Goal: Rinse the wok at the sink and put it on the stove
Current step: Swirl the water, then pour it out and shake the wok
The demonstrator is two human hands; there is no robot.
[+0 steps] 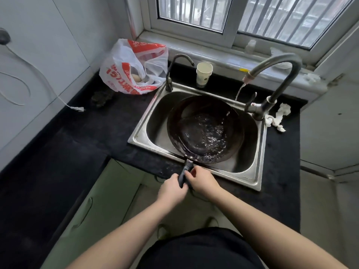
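Black, rough-looking stone countertop (108, 121) runs in an L along pale tiled walls, with a rectangular stainless-steel sink (260, 152) set into it below a white-framed barred window (229, 20). Inside the basin sits a round dark iron wok (204, 131), tilted, its black handle (185, 172) reaching out over the near rim of the sink. A thin stream of water falls from the tall curved grey tap (279, 74) at the sink's right rear corner and splashes in the wok's bowl, where water pools and ripples.

Both hands grasp the handle: the left hand (171, 190) is curled round its end, and the right hand (203, 182) wraps it just beside, nearer the wok, fingers bent over the top.

A smaller dark gooseneck tap (175, 68) stands at the sink's left rear corner, with a white paper cup (203, 74) near it on the back ledge. A red-and-white plastic shopping bag (134, 66) slumps in the counter's corner, a dark scouring pad (102, 97) lying just in front. Crumpled white tissue (278, 118) lies right of the tall tap. A white cable (38, 78) trails down the left wall onto the counter. Pale green cabinet fronts (97, 206) show below.
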